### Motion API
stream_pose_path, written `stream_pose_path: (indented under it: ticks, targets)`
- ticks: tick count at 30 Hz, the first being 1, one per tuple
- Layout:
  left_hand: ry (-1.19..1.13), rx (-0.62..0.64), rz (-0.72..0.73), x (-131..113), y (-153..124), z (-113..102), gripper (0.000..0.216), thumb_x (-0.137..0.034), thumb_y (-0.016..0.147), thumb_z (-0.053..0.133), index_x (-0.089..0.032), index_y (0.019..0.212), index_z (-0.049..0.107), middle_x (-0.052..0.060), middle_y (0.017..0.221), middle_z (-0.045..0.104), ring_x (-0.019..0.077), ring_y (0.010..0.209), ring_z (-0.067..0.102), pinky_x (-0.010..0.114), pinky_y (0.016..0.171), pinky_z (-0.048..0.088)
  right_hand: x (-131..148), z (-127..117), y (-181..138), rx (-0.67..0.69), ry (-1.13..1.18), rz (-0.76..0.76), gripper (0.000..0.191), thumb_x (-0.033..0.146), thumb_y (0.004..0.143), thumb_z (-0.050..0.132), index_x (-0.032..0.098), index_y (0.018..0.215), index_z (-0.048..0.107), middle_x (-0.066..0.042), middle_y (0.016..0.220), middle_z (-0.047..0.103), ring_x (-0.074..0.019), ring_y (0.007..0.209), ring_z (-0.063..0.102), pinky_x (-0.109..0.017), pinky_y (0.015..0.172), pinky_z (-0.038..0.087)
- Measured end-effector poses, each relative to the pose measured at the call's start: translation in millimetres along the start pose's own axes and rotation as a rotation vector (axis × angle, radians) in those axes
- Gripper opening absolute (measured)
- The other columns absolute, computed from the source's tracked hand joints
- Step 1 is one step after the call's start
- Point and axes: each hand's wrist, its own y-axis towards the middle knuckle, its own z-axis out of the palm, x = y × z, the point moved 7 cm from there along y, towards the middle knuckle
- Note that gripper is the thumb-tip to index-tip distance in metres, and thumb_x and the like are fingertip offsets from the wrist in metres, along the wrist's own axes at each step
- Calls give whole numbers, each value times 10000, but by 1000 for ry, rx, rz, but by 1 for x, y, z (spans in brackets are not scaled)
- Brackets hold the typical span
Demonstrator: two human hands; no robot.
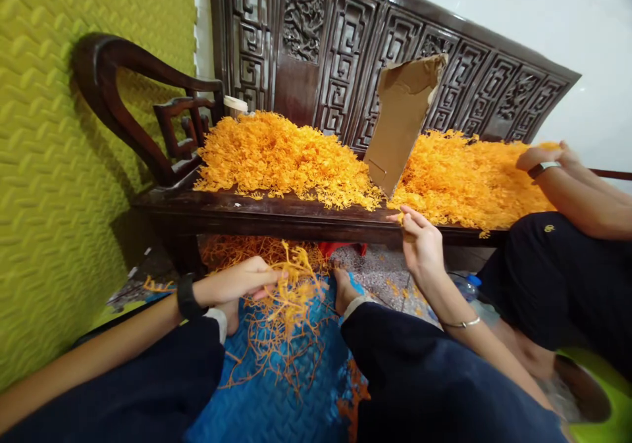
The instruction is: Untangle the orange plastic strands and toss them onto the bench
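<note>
My left hand (257, 277) is closed on a tangled bunch of thin orange plastic branches (295, 265), held above the blue mat between my legs. A black band circles that wrist. Near the front edge of the dark wooden bench, my right hand (422, 245) has its thumb and fingers pinched together, with a bit of orange plastic piece (401, 218) showing at the tips. Behind it, a heap of small orange plastic pieces (286, 160) covers the left of the bench seat. Bare orange branches (286, 344) lie on the mat beneath my left hand.
An upright cardboard sheet (399, 120) separates the left heap from a second orange heap (459, 180). At the right, another person's hands (548, 156) are over that heap. More branches (237, 252) lie under the bench (276, 216). A blue-capped bottle (471, 287) stands on the right.
</note>
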Motion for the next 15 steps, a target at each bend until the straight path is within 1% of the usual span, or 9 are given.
stream_pose_path:
  ticks: [2,4,6,9,12,15]
  targets:
    - [-8,-71,5,0,-1,-8,589,-550,848,385,-164,404,413,-59,365,297,65,383,248,234,452,244,-2,2,1,89,-50,-13,177,261,741,603,185,893,651,-39,757,686,-203,831,653,-423,934,404]
    - [-18,-89,32,-3,0,-9,576,-551,838,405,-161,414,425,-57,369,320,64,384,264,228,455,259,-1,16,-3,180,-77,-31,197,291,767,599,188,926,652,-55,840,698,-207,876,648,-414,938,412]
    - [-28,-91,53,-7,4,-8,562,-548,833,415,-156,432,444,-49,385,368,65,395,296,221,469,281,3,32,-9,220,-74,-57,198,302,782,596,191,935,653,-57,876,702,-201,887,646,-404,945,418]
    - [-35,-91,55,-8,7,-6,561,-550,830,425,-151,438,457,-42,395,399,63,399,307,218,473,287,7,51,-12,234,-43,-95,199,299,799,581,187,948,652,-51,869,705,-189,897,645,-396,972,407]
    - [-33,-88,56,-7,5,-6,581,-555,833,421,-149,418,455,-47,375,370,61,395,294,216,467,278,3,63,-7,244,-42,-131,223,305,811,563,179,972,650,-54,874,704,-182,909,641,-388,977,402]
    - [-37,-157,42,-3,0,-13,587,-576,826,415,-147,429,472,-47,371,365,63,398,278,218,445,245,-6,71,10,198,-116,-211,272,354,810,548,169,982,648,-66,870,701,-187,904,637,-375,927,434]
